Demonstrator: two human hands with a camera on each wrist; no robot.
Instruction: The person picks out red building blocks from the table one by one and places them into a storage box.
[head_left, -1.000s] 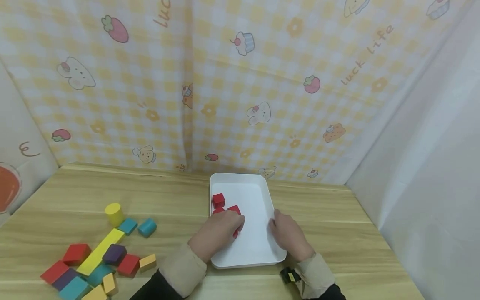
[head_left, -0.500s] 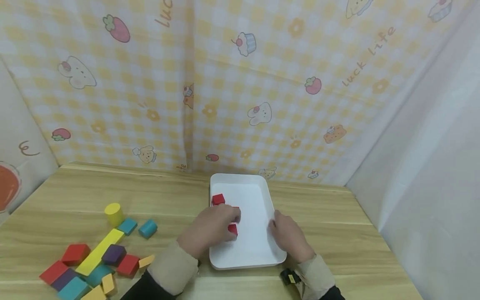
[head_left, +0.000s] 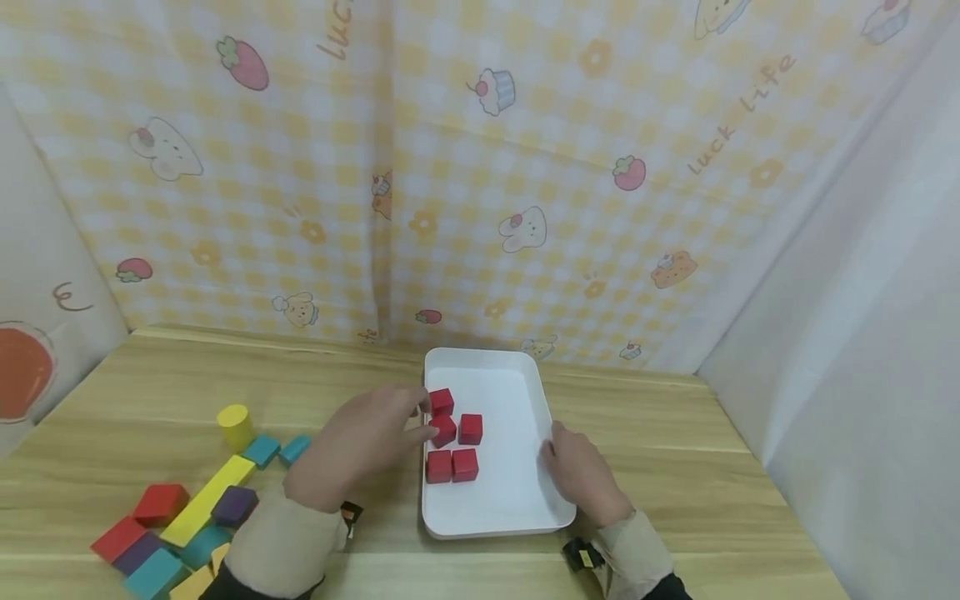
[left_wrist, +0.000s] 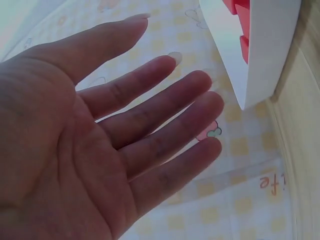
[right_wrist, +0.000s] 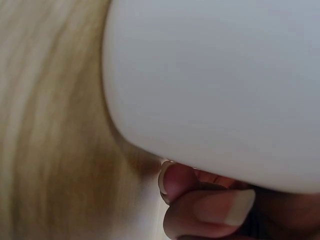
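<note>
Several red cubes (head_left: 465,465) sit in the left half of a white tray (head_left: 506,500). My left hand (head_left: 356,446) is just left of the tray, its thumb and fingertips overlapping the left rim in the head view. In the left wrist view, the same left hand (left_wrist: 115,130) has its fingers spread and slightly bent, with nothing in the palm. At the tray's right rim, my right hand (head_left: 585,475) holds the edge with bent fingers. The right wrist view shows its thumb (right_wrist: 212,210) and a fingertip close against the white tray wall (right_wrist: 210,85).
Left on the wooden table (head_left: 660,467) lies a group of loose blocks: a yellow cylinder (head_left: 236,427), a long yellow block (head_left: 210,500), a purple block (head_left: 235,506), a red block (head_left: 161,504) and teal ones (head_left: 156,575). A patterned curtain (head_left: 465,275) hangs behind the table.
My left hand has let go of a red cube inside the tray and moved left to the rim, uncovering the cubes. The right hand stays at the tray's right edge.
</note>
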